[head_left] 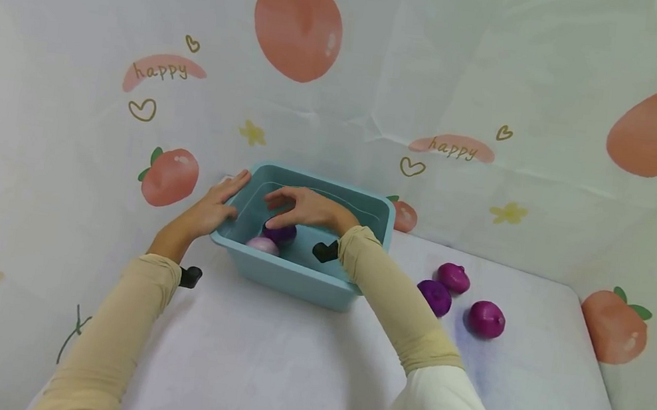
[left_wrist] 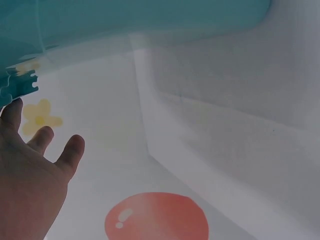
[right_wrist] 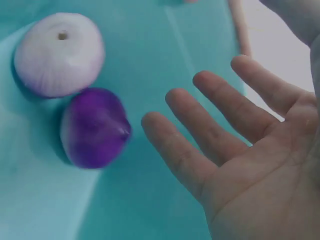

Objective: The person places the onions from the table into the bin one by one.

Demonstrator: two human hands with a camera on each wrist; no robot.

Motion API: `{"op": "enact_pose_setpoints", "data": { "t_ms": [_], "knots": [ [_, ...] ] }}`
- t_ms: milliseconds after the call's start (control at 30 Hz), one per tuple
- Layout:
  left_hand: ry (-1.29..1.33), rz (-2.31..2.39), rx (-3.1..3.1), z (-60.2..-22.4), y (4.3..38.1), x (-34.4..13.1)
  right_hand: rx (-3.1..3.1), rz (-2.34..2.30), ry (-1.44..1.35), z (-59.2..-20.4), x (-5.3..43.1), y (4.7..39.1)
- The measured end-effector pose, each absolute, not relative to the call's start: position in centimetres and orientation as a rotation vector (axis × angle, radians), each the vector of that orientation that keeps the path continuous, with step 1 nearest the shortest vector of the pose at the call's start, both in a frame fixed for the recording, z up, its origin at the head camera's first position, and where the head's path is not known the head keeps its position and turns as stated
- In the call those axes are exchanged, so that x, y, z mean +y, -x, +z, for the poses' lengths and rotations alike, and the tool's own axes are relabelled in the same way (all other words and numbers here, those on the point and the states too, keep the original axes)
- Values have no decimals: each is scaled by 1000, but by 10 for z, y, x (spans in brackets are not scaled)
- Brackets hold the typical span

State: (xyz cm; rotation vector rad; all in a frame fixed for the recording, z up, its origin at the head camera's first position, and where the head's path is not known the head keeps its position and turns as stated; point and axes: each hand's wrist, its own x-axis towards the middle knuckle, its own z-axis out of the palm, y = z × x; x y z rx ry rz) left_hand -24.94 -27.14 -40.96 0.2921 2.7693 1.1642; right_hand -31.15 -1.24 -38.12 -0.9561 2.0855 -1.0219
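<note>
A light blue plastic bin (head_left: 290, 281) stands on the white-covered table (head_left: 264, 358), close against a pale backdrop (head_left: 379, 63) printed with peaches, hearts, yellow flowers and the word "happy". The left hand (head_left: 212, 209) holds the bin by its left rim: its thumb hooks over to the inner side while the fingers lie along the outside toward the far corner, and the left wrist view shows some of those fingers spread apart beneath the edge. The right hand (head_left: 307, 208) reaches over the bin's interior with its grasp released, its fingers extended and parted, above two onions that lie near the left end. Of these, the dark purple onion (right_wrist: 94, 127) is the one nearest its fingertips, with a visible gap between them in the right wrist view; it lies against a pale lilac-white onion (right_wrist: 59, 55), whose small brownish root spot faces that camera. Three more onions sit on the table to the right of the bin: a magenta onion (head_left: 454, 278) farthest back, a deep purple onion (head_left: 435, 299) just beside it and partly covered by the right sleeve, and a second magenta onion (head_left: 486, 320) a little apart and nearer the person. Both forearms wear beige sleeves (head_left: 123, 330), and a small black piece (head_left: 191, 277) shows at each wrist.
</note>
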Motion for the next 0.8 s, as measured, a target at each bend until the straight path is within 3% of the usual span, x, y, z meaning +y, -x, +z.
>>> {"op": "enact_pose_setpoints", "data": {
  "t_ms": [567, 800],
  "knots": [
    [-313, 1223, 2736, -408, 246, -272, 2280, -1439, 923, -335, 93, 288],
    [-331, 1277, 2719, -410, 246, -272, 2451, -1531, 789, -341, 163, 269]
  ]
}}
